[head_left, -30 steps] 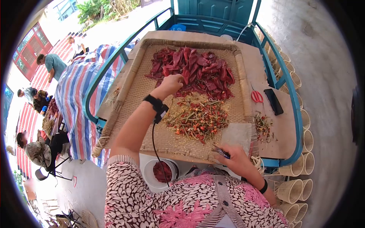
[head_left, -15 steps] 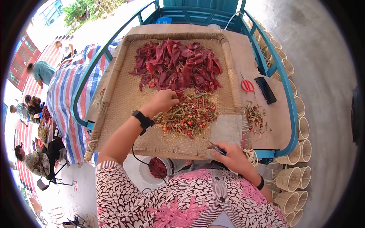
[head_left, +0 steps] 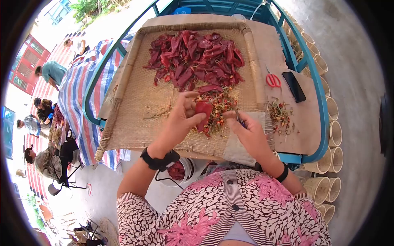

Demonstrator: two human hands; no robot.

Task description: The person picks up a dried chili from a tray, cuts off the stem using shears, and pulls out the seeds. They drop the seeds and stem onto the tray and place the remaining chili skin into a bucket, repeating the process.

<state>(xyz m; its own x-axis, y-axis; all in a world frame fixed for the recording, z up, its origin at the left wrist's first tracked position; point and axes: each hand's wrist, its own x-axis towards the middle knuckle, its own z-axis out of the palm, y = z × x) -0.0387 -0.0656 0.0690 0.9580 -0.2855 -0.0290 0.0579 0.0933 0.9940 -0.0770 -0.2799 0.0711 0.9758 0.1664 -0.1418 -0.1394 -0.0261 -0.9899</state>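
Between its thumb and fingers, my left hand (head_left: 184,115) holds a dried red pepper (head_left: 202,111) above the near part of a woven tray (head_left: 123,119). My right hand (head_left: 249,133) grips a small dark cutting tool (head_left: 239,118), its tip pointing up, just right of the pepper. Beneath both hands lies a pile of stems and seeds (head_left: 223,102), partly hidden by them. A heap of dried red peppers (head_left: 193,57) covers the tray's far half. A grey cloth (head_left: 242,149) lies at the tray's near right corner, under my right wrist.
Right of the tray, red scissors (head_left: 273,80), a black phone (head_left: 294,87) and stem scraps (head_left: 280,115) lie on the board. A blue metal rail (head_left: 324,110) surrounds it. A white bucket (head_left: 188,169) with red peppers stands below. Several people are at the left, beyond a striped tarp (head_left: 76,98).
My left hand has moved nearer and now holds a pepper up. My right hand has moved up and inward with the tool, close to the left. The view has shifted slightly.
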